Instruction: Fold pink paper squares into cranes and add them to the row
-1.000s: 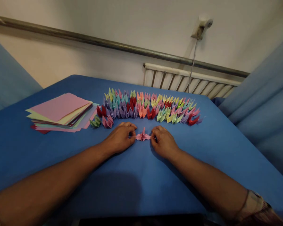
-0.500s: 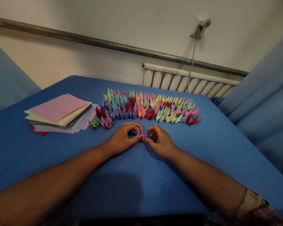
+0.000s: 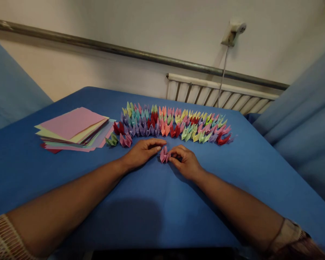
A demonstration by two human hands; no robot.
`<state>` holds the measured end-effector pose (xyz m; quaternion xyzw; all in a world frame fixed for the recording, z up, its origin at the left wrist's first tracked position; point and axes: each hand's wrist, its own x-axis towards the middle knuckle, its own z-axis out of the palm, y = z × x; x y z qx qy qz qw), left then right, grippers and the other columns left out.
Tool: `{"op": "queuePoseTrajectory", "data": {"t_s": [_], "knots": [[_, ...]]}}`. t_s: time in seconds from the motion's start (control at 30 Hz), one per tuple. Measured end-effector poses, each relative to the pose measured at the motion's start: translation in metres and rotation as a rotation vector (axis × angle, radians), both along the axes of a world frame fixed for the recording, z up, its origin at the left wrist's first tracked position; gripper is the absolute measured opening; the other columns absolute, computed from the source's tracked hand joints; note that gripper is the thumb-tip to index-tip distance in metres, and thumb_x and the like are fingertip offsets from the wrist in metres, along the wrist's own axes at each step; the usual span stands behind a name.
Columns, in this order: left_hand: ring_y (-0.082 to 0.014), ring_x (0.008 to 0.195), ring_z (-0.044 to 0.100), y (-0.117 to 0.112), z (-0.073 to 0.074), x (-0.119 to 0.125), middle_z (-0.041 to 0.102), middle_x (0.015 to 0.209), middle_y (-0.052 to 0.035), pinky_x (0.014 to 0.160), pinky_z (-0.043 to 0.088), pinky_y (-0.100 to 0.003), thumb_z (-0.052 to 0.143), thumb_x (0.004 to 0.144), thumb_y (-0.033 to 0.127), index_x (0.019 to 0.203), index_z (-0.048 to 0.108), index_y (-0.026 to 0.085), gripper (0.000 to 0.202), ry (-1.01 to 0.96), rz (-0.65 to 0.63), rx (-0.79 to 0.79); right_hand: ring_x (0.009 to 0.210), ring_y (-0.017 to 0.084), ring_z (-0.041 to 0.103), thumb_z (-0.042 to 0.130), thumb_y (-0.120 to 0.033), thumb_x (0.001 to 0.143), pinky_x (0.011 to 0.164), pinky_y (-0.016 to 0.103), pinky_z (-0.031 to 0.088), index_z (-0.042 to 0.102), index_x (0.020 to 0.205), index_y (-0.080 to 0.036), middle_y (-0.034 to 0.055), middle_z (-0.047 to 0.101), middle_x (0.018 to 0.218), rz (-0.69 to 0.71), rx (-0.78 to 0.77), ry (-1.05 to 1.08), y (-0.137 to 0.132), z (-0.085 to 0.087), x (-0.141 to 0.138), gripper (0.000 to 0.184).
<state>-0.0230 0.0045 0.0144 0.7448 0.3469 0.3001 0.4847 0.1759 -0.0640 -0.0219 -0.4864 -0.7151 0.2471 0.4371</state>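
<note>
A pink origami crane (image 3: 165,155) sits on the blue-covered table between my two hands. My right hand (image 3: 186,161) pinches its right side between thumb and fingers. Just behind and to the left of the crane, my left hand (image 3: 144,153) is held with its fingers stretched out, apart from the paper. Beyond both hands stand rows of folded paper cranes (image 3: 165,127) in many colours. At the left end of the front row are a green crane (image 3: 112,140) and another pink crane (image 3: 126,140).
A stack of coloured paper sheets (image 3: 73,124) lies on the left of the blue tablecloth (image 3: 141,213). Behind the table are a radiator (image 3: 206,90), a metal pipe (image 3: 130,54) and a wall socket with a cord (image 3: 232,34). Blue curtains (image 3: 311,119) hang at both sides.
My left hand has let go of the pink crane and moved slightly back and left, its fingers straightening. The right hand stays at the crane's right side. The view has shifted slightly.
</note>
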Motion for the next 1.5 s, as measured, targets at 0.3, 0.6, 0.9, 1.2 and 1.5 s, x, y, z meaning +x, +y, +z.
{"op": "queuePoseTrajectory", "data": {"t_s": [0.3,0.6,0.9,1.2,1.5], "knots": [[-0.0248,0.119,0.058,0.0056,-0.0020,-0.0002,0.065,0.124,-0.0100,0.105,0.041,-0.043,0.067,0.080,0.034,0.088,0.070,0.017,0.019,-0.021,-0.140,-0.058,0.076,0.014,0.059,0.061,-0.012,0.084,0.071,0.027,0.048,0.071,0.088,-0.021,0.0022,0.064,0.085,0.053,0.022,0.058,0.0038,-0.0030,0.0012,0.014],[-0.0183,0.092,0.062,0.0022,0.0006,0.0015,0.067,0.096,-0.0052,0.089,0.047,-0.036,0.066,0.082,0.035,0.083,0.063,0.015,0.020,-0.023,-0.185,-0.106,0.075,0.013,0.059,0.061,-0.012,0.084,0.072,0.027,0.048,0.070,0.086,-0.022,0.0014,0.064,0.083,0.088,0.019,0.035,0.0013,-0.0001,-0.0001,0.013],[-0.0141,0.077,0.058,0.0027,0.0008,0.0016,0.065,0.082,-0.0021,0.074,0.046,-0.028,0.065,0.083,0.033,0.090,0.066,0.014,0.020,-0.020,-0.238,-0.145,0.076,0.013,0.060,0.061,-0.011,0.085,0.073,0.027,0.049,0.070,0.084,-0.022,0.0010,0.065,0.083,0.104,0.009,0.026,-0.0006,0.0020,-0.0005,0.013],[-0.0130,0.073,0.051,0.0031,0.0001,0.0029,0.056,0.077,0.0003,0.071,0.042,-0.026,0.060,0.086,0.032,0.078,0.059,0.015,0.019,0.021,-0.272,-0.065,0.078,0.014,0.061,0.064,-0.017,0.085,0.072,0.028,0.049,0.069,0.086,-0.022,0.0018,0.066,0.086,0.144,0.009,0.035,-0.0006,0.0008,-0.0013,0.007],[-0.0161,0.085,0.055,0.0033,0.0005,0.0031,0.060,0.088,-0.0023,0.081,0.045,-0.029,0.055,0.089,0.036,0.086,0.061,0.016,0.021,0.059,-0.256,-0.001,0.084,0.015,0.063,0.062,-0.013,0.084,0.079,0.030,0.050,0.068,0.084,-0.022,0.0021,0.067,0.088,0.149,0.027,0.041,-0.0021,0.0015,-0.0016,0.011]]}}
